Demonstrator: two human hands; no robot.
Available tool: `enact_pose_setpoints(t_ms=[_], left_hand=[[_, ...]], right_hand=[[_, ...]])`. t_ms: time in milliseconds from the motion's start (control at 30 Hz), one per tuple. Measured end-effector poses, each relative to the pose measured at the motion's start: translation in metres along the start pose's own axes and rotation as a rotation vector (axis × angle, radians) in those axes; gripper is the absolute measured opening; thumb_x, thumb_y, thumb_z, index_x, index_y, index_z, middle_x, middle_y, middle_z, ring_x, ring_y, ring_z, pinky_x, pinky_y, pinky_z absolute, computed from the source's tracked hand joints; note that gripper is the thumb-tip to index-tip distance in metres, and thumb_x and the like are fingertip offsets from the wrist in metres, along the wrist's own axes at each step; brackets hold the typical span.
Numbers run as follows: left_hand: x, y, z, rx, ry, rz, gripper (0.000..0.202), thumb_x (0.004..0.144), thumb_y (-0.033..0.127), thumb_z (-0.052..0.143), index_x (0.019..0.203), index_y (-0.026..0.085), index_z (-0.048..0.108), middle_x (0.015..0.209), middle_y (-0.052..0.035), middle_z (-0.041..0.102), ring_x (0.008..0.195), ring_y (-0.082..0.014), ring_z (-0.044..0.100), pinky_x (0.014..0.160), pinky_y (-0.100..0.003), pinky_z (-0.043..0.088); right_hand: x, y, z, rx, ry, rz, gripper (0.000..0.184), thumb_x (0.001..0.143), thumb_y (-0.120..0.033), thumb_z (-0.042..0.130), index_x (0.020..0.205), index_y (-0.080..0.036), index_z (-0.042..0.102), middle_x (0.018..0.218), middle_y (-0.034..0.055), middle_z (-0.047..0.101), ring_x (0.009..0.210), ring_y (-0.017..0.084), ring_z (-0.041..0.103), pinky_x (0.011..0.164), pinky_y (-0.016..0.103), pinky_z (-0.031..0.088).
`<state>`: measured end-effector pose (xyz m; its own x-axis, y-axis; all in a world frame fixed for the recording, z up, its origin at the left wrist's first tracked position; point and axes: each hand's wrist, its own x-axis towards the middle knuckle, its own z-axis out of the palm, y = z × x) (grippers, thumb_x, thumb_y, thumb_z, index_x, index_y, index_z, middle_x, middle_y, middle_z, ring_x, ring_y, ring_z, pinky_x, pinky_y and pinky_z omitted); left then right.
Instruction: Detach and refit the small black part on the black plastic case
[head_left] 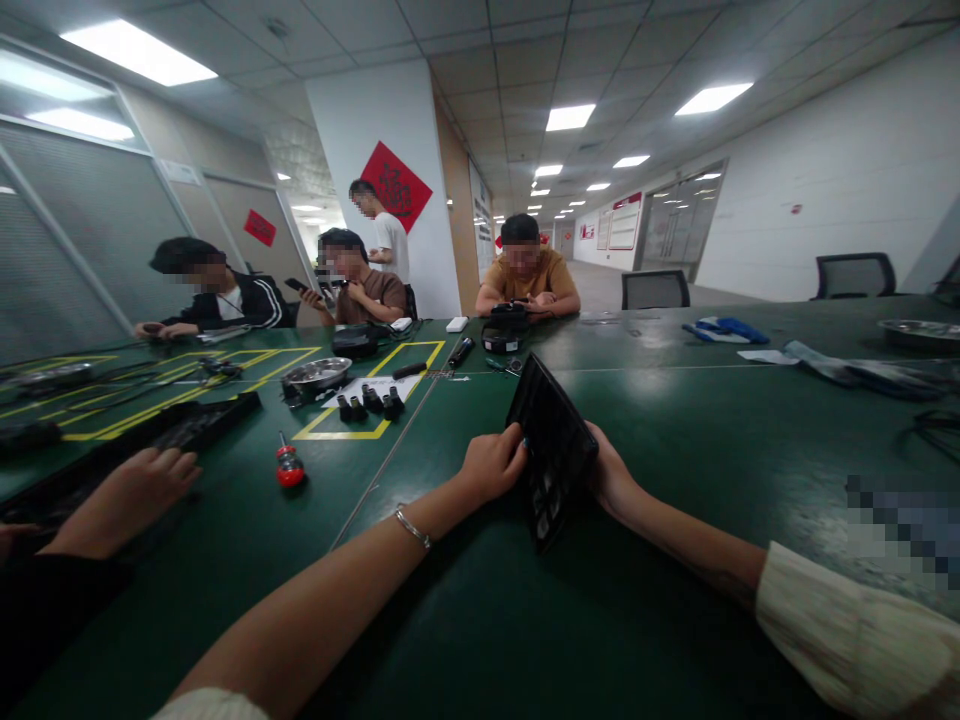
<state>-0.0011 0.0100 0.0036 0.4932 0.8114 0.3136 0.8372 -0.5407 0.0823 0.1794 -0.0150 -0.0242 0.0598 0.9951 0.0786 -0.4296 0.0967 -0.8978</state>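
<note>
dark green bench (675, 450) in an office hall, black panel (551, 440) stood tilted on edge at its middle, left hand (491, 462) clamped on its left side, right hand (611, 478) closed on its right side

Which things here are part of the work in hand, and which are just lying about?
In hand:
keyboard, tilted on edge, gripped by left hand and right hand.

Lying about:
screwdriver
metal bowl
blue gloves
second keyboard, by a co-worker's hand
</note>
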Motion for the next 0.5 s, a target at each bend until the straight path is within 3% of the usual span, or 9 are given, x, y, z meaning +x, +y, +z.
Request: enact_pose_setpoints(t_ms=[500], left_hand=[[0.0004, 0.0002, 0.0006, 0.019, -0.017, -0.023, 0.029, 0.089, 0.036, 0.026, 0.097, 0.020, 0.049, 0.077, -0.0053, 0.064, 0.071, -0.0183, 0.061, 0.061, -0.026, 0.037]], right_hand=[[0.0026, 0.0027, -0.0023, -0.003, -0.004, 0.011, 0.035, 0.072, -0.034, 0.057, 0.104, -0.024, 0.050, 0.085, 0.0024, 0.064, 0.075, 0.021, 0.062, 0.057, 0.030, 0.050]])
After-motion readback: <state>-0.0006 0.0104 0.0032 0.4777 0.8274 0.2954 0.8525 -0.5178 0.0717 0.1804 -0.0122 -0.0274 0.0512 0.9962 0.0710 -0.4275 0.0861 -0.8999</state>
